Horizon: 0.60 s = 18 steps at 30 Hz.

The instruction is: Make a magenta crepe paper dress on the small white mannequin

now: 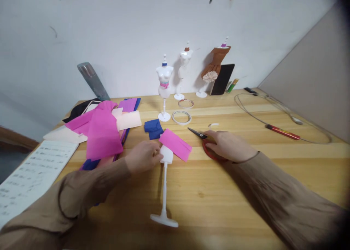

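Note:
A white miniature mannequin [166,157] on a thin stand lies on the wooden table, its base toward me. Across its upper part is a pink paper piece [177,145], which hides the torso. Curled at the mannequin's left side, my left hand [144,156] has thumb and fingertips closed against its edge; the exact grip is partly hidden. My right hand [228,146] is closed around the red handles of black-bladed scissors [201,135], low over the table, with the blades together and pointing away to the left. Just beyond the pink piece sits a folded blue paper [154,129].
Three mannequins stand behind: one with a pink waistband [164,73], a plain one [185,66], one in a brown dress [218,58]. Tape rolls [181,112], a phone [222,80] and a red-handled cable tool [283,132] lie about. Coloured papers [104,133] pile up left beside a written sheet [30,180].

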{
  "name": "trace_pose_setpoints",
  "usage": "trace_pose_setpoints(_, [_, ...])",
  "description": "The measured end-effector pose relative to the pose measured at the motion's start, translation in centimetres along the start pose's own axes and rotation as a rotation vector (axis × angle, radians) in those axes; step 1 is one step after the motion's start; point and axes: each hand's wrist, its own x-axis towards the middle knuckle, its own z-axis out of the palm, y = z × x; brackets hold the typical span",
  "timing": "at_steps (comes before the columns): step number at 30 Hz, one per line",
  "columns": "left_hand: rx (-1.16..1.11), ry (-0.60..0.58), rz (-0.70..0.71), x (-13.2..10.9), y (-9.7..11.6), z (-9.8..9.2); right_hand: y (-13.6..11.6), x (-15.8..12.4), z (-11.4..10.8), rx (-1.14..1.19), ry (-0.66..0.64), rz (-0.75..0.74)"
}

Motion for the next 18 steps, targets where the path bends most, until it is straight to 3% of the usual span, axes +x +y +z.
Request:
trace_pose_setpoints(3, [-0.052, 0.039, -0.063, 1.1, 0.3, 1.3, -1.5, -0.9, -0.5, -0.130, 0.094, 0.100])
trace_pose_setpoints(5, [-0.100, 0.039, -0.087, 1.6, 0.4, 1.7, -2.8, -1.5, -0.6, -0.148, 0.178, 0.074])
trace_pose_setpoints(10, [-0.167, 0.016, -0.149, 2.5, 1.0, 2.1, -6.1, -1.7, 0.6, 0.279, 0.254, -0.359])
trace_pose_setpoints(12, [-0.194, 0.042, -0.146, 2.7, 1.2, 2.2, -7.0, -1.2, 1.4, 0.358, 0.266, -0.451])
trace_pose_setpoints(15, [-0.267, 0.061, -0.193, 2.8, 1.2, 2.4, -7.0, -0.3, 2.1, 0.581, 0.290, -0.388])
trace_pose_setpoints(18, [-0.457, 0.016, -0.311, 2.7, 1.0, 2.4, -5.7, 0.5, 2.0, 1.054, 0.313, -0.158])
